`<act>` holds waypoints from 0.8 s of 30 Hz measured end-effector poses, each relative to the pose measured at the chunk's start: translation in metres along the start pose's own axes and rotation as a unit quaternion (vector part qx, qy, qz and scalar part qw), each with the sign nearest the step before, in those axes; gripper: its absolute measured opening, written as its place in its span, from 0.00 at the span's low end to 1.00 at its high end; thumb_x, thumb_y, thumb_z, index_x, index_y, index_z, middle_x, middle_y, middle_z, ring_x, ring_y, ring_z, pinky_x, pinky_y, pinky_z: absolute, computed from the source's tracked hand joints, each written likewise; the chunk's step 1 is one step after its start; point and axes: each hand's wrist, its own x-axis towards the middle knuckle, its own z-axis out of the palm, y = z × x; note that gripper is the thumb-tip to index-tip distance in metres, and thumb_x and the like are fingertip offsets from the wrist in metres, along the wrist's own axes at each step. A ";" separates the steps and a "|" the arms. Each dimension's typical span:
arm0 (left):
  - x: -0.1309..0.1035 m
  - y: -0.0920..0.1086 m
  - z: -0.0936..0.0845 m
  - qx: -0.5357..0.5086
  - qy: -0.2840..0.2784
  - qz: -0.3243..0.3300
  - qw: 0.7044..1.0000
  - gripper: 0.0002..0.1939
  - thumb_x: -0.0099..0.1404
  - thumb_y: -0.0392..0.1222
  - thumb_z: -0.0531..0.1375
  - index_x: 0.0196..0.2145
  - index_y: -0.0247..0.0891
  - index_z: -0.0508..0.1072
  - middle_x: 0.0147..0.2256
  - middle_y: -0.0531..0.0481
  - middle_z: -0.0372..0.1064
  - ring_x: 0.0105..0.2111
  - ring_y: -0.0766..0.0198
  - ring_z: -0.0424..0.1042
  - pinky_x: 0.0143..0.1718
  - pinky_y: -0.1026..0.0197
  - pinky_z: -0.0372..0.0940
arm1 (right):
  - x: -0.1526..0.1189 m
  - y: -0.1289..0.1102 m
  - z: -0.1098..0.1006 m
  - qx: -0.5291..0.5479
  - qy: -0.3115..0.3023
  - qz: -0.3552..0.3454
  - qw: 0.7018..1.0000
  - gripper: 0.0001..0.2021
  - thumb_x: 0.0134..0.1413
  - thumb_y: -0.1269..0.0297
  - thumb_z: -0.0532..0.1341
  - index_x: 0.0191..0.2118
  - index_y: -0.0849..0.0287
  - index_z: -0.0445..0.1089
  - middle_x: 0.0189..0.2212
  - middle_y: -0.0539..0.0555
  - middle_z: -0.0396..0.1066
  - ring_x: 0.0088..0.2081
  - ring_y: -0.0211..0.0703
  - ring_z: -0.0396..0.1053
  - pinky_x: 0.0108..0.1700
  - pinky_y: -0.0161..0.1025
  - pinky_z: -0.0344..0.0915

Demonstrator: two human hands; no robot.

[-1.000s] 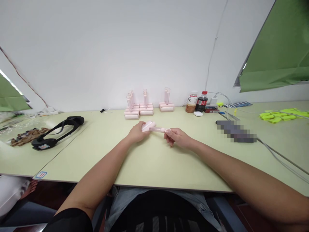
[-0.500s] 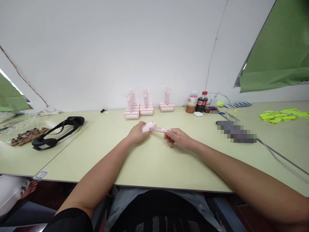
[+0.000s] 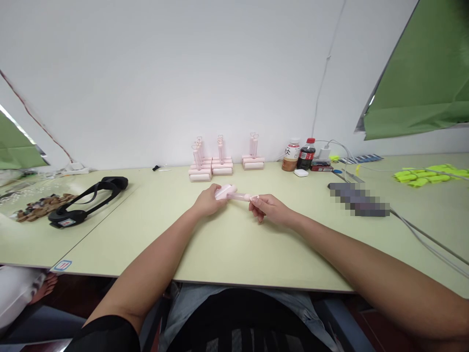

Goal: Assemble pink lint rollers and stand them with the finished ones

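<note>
A pink lint roller with a clear handle lies sideways between my hands, just over the table. My left hand is wrapped around its wide roller head. At the other end, my right hand pinches the small loop at the handle's tip, its other fingers curled under. Along the wall stand several more pink lint rollers, handles upright: a left group, a middle group and a right group.
A black head strap device lies on the left near brown pieces. To the right stand a brown drink bottle, a cola bottle, a white case, a blurred dark object with cables, and yellow-green items.
</note>
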 end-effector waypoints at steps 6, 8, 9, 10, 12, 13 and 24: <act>0.001 -0.002 -0.001 -0.001 0.013 0.012 1.000 0.25 0.55 0.51 0.63 0.50 0.44 0.67 0.46 0.49 0.73 0.41 0.56 0.72 0.37 0.61 0.64 | 0.000 0.000 0.000 0.001 -0.003 -0.002 1.000 0.30 0.49 0.33 0.56 0.28 0.61 0.67 0.21 0.49 0.65 0.20 0.34 0.64 0.24 0.35 0.66; 0.001 -0.003 -0.001 -0.001 0.017 0.016 1.000 0.25 0.55 0.51 0.63 0.50 0.44 0.68 0.46 0.50 0.73 0.41 0.56 0.73 0.37 0.61 0.65 | 0.000 0.000 0.000 0.001 -0.003 -0.003 1.000 0.30 0.49 0.32 0.56 0.28 0.61 0.67 0.21 0.49 0.65 0.20 0.34 0.64 0.24 0.35 0.66; 0.001 -0.003 -0.001 -0.001 0.017 0.016 1.000 0.25 0.55 0.51 0.63 0.50 0.44 0.68 0.46 0.50 0.73 0.41 0.57 0.73 0.37 0.62 0.65 | 0.000 0.001 0.000 0.001 -0.003 -0.002 1.000 0.30 0.49 0.32 0.56 0.28 0.61 0.67 0.21 0.49 0.65 0.20 0.34 0.64 0.24 0.35 0.66; 0.002 -0.004 -0.001 -0.002 0.017 0.015 1.000 0.25 0.55 0.51 0.63 0.50 0.44 0.68 0.46 0.50 0.73 0.41 0.57 0.73 0.36 0.62 0.65 | 0.000 0.001 0.000 0.001 -0.004 -0.001 1.000 0.31 0.49 0.32 0.56 0.28 0.61 0.67 0.21 0.49 0.65 0.20 0.34 0.64 0.24 0.35 0.66; 0.002 -0.004 -0.001 -0.003 0.014 0.014 1.000 0.25 0.55 0.50 0.63 0.50 0.44 0.68 0.46 0.50 0.73 0.41 0.57 0.73 0.36 0.62 0.65 | 0.000 0.001 0.000 0.001 -0.005 0.001 1.000 0.31 0.48 0.32 0.56 0.28 0.61 0.67 0.21 0.49 0.65 0.20 0.34 0.64 0.24 0.35 0.66; 0.002 -0.004 -0.001 -0.003 0.013 0.016 1.000 0.24 0.55 0.50 0.63 0.49 0.44 0.69 0.46 0.51 0.74 0.40 0.57 0.73 0.36 0.62 0.64 | 0.000 0.001 0.000 0.001 -0.005 0.002 1.000 0.31 0.48 0.31 0.56 0.28 0.61 0.67 0.21 0.49 0.65 0.20 0.34 0.64 0.24 0.35 0.66; 0.001 -0.003 -0.003 -0.061 -0.022 0.024 0.998 0.19 0.59 0.52 0.58 0.45 0.41 0.74 0.39 0.51 0.75 0.35 0.59 0.73 0.32 0.63 0.63 | 0.003 0.010 0.000 -0.012 -0.036 -0.017 0.999 0.26 0.49 0.38 0.60 0.28 0.60 0.66 0.22 0.48 0.64 0.21 0.34 0.63 0.25 0.35 0.63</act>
